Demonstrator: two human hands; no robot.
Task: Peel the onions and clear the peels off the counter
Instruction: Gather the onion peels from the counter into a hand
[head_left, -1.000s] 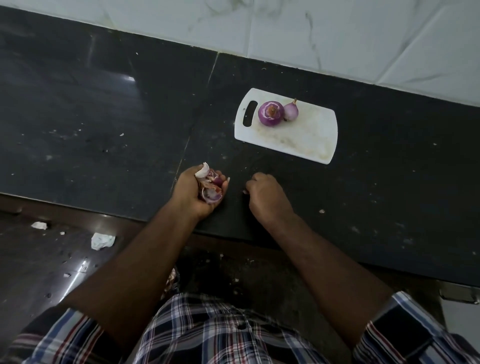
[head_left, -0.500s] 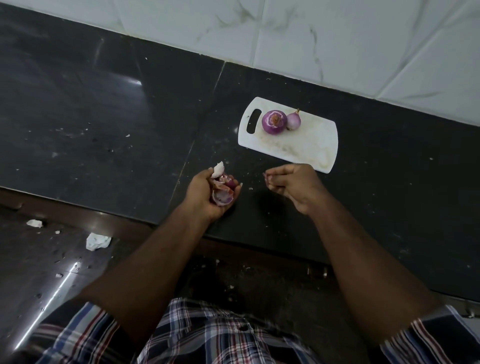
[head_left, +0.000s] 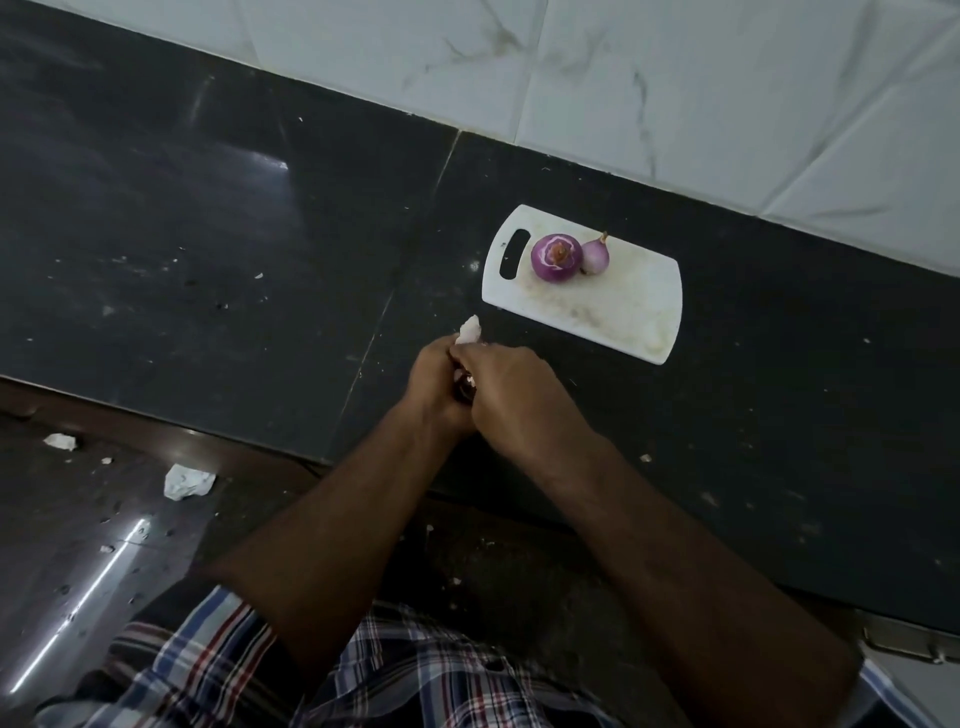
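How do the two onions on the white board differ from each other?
The left onion is bigger and deep purple, its cut end with white rings facing up. The right onion is smaller and paler pink, with a thin brownish stem tip sticking up. Both sit side by side at the handle end of the cutting board.

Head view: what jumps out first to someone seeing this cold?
The white cutting board on the dark counter, with a large purple onion and a small onion side by side near its handle end. Then the two hands meeting just in front of the board: the left hand holds a clump of onion peels, and the right hand lies over it. White scraps lie on the floor at left.
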